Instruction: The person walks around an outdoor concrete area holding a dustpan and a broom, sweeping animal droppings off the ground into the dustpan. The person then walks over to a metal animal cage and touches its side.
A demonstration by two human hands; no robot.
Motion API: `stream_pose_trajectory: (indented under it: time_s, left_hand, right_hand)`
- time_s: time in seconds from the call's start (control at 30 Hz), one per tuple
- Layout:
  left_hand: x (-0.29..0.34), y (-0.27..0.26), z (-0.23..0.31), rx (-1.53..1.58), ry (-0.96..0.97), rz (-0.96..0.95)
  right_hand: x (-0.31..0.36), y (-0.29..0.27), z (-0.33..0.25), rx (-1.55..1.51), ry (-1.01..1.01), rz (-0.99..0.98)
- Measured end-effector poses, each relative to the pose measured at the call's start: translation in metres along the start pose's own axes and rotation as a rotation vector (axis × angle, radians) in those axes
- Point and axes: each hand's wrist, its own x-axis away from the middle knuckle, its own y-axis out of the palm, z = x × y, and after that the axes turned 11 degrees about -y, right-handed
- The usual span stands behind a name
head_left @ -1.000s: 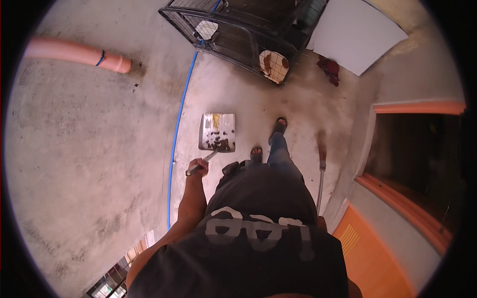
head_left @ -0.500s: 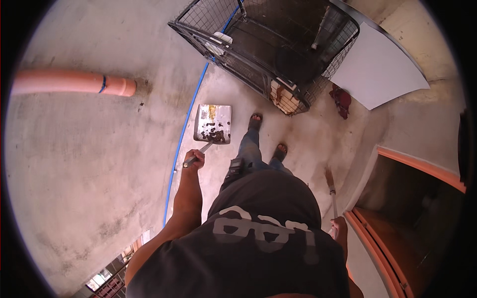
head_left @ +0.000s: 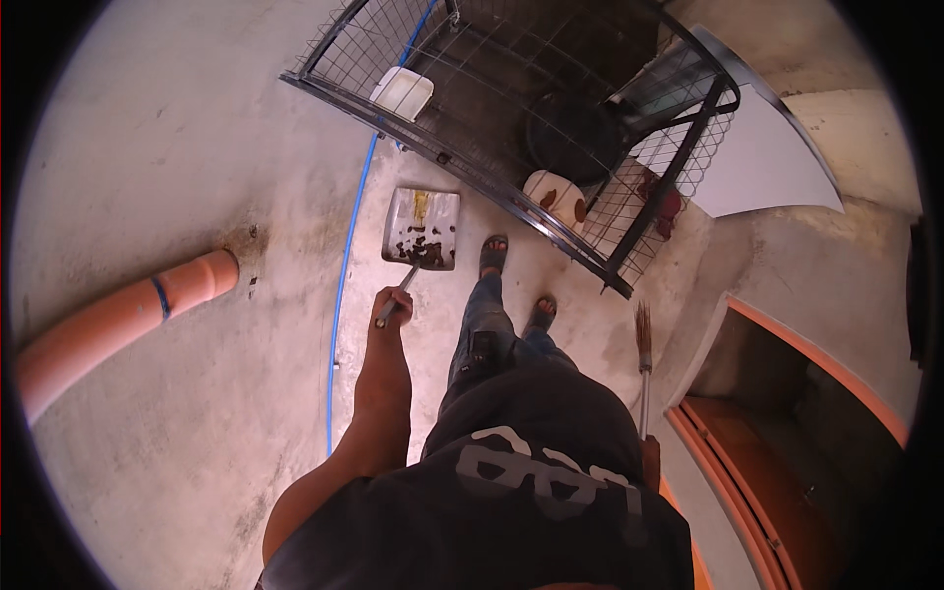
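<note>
My left hand [head_left: 393,307] is closed round the handle of a long-handled metal dustpan [head_left: 421,224]. Dark brown clumps lie in the pan, mostly toward its handle side, and a yellow patch marks its far part. On the right, my right hand [head_left: 650,457] grips the pale stick of a broom [head_left: 644,339], its brown bristles pointing away from me. My body partly hides that hand. Both tools are held apart, one on each side of my legs.
Ahead is a black wire cage [head_left: 472,182] containing a white tray [head_left: 403,93], a dark round basin [head_left: 575,133] and a white thing with brown patches [head_left: 557,197]. A blue hose [head_left: 346,256] runs at left, near an orange pipe [head_left: 192,285]. An orange-framed opening [head_left: 747,482] is at right.
The cage now appears nearer and lower in view, and the orange pipe has shifted down and left. The broom's bristles now point straighter ahead and reach farther forward. Both hands keep their holds.
</note>
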Motion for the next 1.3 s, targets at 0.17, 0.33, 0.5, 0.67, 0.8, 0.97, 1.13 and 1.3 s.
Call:
stream_pose_trajectory:
  time_s: [0.17, 0.33, 0.5, 0.67, 0.8, 0.97, 1.13, 1.3]
  left_hand:
    - [-0.023, 0.038, 0.009, -0.032, -0.04, 0.06]
    - [-0.029, 0.058, 0.014, -0.046, -0.034, 0.104]
    - [-0.02, 0.062, 0.028, -0.096, -0.111, 0.14]
    - [-0.006, 0.054, 0.051, -0.217, -0.27, 0.097]
    - [0.003, 0.049, 0.076, -0.491, -0.321, 0.199]
    - [0.033, 0.097, 0.096, -1.748, 0.271, 0.966]
    - [0.149, 0.3, -0.013, -1.567, 0.652, 0.058]
    - [0.262, 0.408, -0.218, -1.384, 0.12, -1.167]
  right_hand:
    - [-0.015, -0.016, -0.03, -0.035, -0.078, 0.0]
    - [-0.012, -0.019, -0.057, -0.059, -0.058, 0.022]
    - [-0.022, -0.024, -0.07, 0.055, -0.097, 0.022]
    - [-0.018, -0.028, -0.095, 0.115, -0.101, 0.016]
    - [-0.028, -0.028, -0.105, 0.081, -0.106, 0.041]
    - [-0.045, -0.019, -0.099, -0.043, -0.127, 0.063]
    - [-0.079, 0.002, -0.068, -0.131, -0.144, 0.103]
    - [-0.084, 0.019, -0.086, 0.013, -0.225, 0.107]
